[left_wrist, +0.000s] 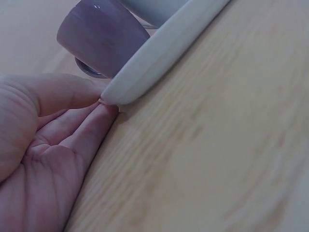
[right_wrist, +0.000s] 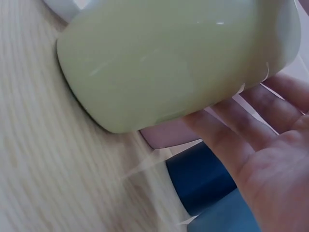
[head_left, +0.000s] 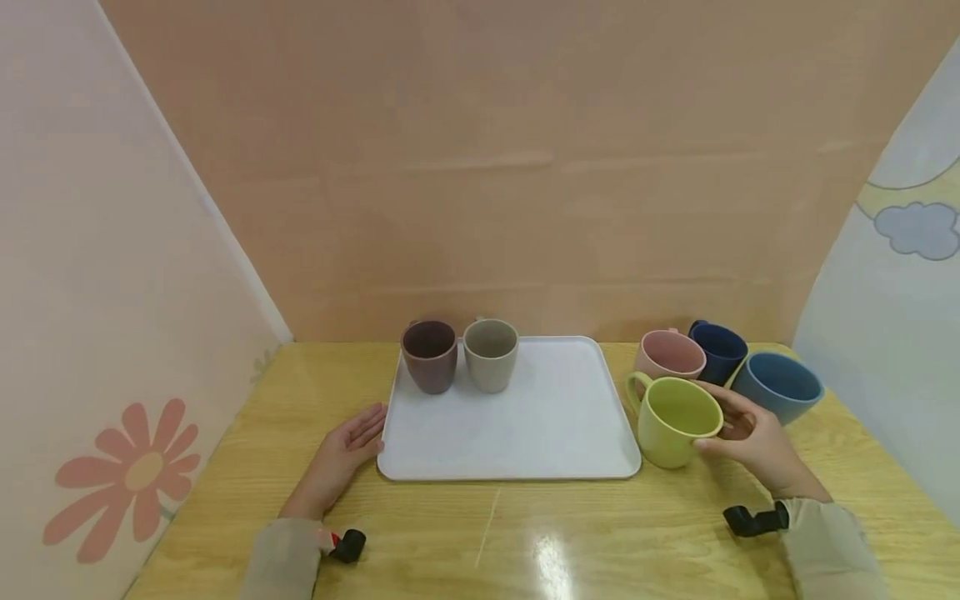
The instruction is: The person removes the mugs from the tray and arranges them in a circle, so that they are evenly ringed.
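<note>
My right hand (head_left: 757, 446) holds a yellow mug (right_wrist: 159, 63) by the side away from its handle, thumb at the near side and fingers round the back. The mug stands upright at the right edge of a white tray (head_left: 517, 442), its base at the wooden table. At the tray's left edge, my left hand (head_left: 341, 458) pinches the rim (left_wrist: 140, 72) between thumb and fingertips. A purple-brown mug (head_left: 431, 358) and a grey-beige mug (head_left: 491, 354) stand side by side at the back left of the tray.
Behind the yellow mug are a pink mug (head_left: 670, 354) and a dark blue mug (head_left: 717, 350). A lighter blue mug (head_left: 780, 387) stands just beyond my right hand. Panels enclose the wooden table (head_left: 420, 533) at the back and both sides.
</note>
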`<state>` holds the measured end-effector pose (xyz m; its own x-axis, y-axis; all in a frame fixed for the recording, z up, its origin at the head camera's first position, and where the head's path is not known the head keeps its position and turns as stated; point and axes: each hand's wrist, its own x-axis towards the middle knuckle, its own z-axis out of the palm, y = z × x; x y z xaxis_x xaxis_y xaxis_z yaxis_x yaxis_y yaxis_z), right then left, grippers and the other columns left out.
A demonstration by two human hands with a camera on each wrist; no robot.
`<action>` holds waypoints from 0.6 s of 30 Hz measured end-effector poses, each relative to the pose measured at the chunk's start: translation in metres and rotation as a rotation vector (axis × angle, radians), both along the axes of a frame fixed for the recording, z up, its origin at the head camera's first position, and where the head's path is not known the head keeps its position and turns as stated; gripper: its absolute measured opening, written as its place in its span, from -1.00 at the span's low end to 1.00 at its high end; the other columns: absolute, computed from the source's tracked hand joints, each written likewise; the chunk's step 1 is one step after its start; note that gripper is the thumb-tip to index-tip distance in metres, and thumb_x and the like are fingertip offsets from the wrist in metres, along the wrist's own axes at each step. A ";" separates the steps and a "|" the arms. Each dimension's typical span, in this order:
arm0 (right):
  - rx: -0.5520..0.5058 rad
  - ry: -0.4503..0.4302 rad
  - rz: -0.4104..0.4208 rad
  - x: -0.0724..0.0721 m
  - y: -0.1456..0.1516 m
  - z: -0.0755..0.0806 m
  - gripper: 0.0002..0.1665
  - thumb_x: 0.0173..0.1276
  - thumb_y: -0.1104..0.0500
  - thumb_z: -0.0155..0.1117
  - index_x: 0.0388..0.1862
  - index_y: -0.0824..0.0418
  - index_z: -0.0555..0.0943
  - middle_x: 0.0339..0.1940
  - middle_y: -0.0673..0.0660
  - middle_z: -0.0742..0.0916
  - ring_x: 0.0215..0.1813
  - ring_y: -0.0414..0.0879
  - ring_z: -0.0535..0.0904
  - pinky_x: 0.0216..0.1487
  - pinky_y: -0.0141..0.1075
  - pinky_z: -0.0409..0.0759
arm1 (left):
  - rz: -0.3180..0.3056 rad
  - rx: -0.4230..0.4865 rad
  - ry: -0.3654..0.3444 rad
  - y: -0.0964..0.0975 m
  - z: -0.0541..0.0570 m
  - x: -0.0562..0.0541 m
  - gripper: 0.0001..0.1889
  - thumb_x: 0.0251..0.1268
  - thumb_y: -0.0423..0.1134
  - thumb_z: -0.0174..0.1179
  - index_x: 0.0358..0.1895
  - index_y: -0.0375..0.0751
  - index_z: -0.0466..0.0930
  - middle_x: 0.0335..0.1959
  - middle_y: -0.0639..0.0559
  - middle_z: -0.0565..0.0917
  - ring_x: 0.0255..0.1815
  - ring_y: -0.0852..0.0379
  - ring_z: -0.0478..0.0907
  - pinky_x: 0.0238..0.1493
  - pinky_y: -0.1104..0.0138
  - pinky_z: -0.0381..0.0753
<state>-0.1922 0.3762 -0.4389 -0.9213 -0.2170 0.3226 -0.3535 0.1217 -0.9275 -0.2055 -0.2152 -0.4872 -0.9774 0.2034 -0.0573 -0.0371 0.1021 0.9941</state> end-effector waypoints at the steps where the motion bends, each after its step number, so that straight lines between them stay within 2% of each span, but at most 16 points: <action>1: 0.004 -0.003 -0.003 0.000 0.000 -0.001 -0.06 0.10 0.71 0.32 0.50 0.37 0.34 0.26 -0.14 0.66 0.17 -0.32 0.63 0.02 -0.50 0.64 | -0.002 -0.004 0.000 0.000 -0.001 0.000 -0.30 0.47 -0.41 0.19 0.57 -0.38 0.10 0.56 -0.22 0.24 0.54 -0.08 0.19 0.24 0.58 0.41; 10: 0.026 0.006 -0.010 -0.002 0.000 -0.007 -0.06 0.15 0.68 0.31 0.52 0.34 0.31 0.30 -0.19 0.61 0.23 -0.40 0.56 0.07 -0.56 0.59 | 0.003 0.000 0.017 -0.001 -0.001 0.002 -0.31 0.47 -0.42 0.18 0.57 -0.39 0.11 0.55 -0.25 0.26 0.54 -0.10 0.20 0.23 0.59 0.41; 18: 0.053 0.016 -0.031 -0.003 -0.001 -0.010 -0.05 0.18 0.66 0.31 0.55 0.31 0.27 0.34 -0.22 0.56 0.26 -0.43 0.52 0.10 -0.58 0.56 | -0.007 -0.001 -0.002 -0.001 -0.001 0.001 -0.30 0.48 -0.40 0.18 0.58 -0.36 0.09 0.56 -0.22 0.24 0.56 -0.08 0.18 0.24 0.59 0.41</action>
<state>-0.1951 0.3750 -0.4487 -0.9226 -0.2059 0.3262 -0.3636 0.1818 -0.9136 -0.2042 -0.2162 -0.4880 -0.9758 0.2106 -0.0592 -0.0379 0.1035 0.9939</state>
